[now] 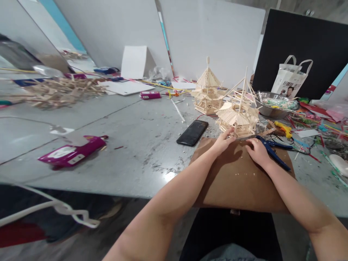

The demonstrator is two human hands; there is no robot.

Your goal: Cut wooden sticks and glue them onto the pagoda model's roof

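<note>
A small pavilion model of thin wooden sticks (238,116) stands at the far edge of a brown cardboard sheet (239,185). My left hand (224,140) reaches to the model's base, its fingers closed in a pinch against the lower left corner. My right hand (257,150) rests knuckles-up on the cardboard just in front of the model, fingers curled under; what they hold, if anything, is hidden. A second, taller stick pavilion (207,90) stands behind it.
A black phone (192,132) lies left of the cardboard. Blue-handled pliers (272,149) and a yellow glue gun (283,129) lie at the right, near a metal bowl (275,105). A magenta pack (71,152) and a pile of sticks (57,92) sit at the left.
</note>
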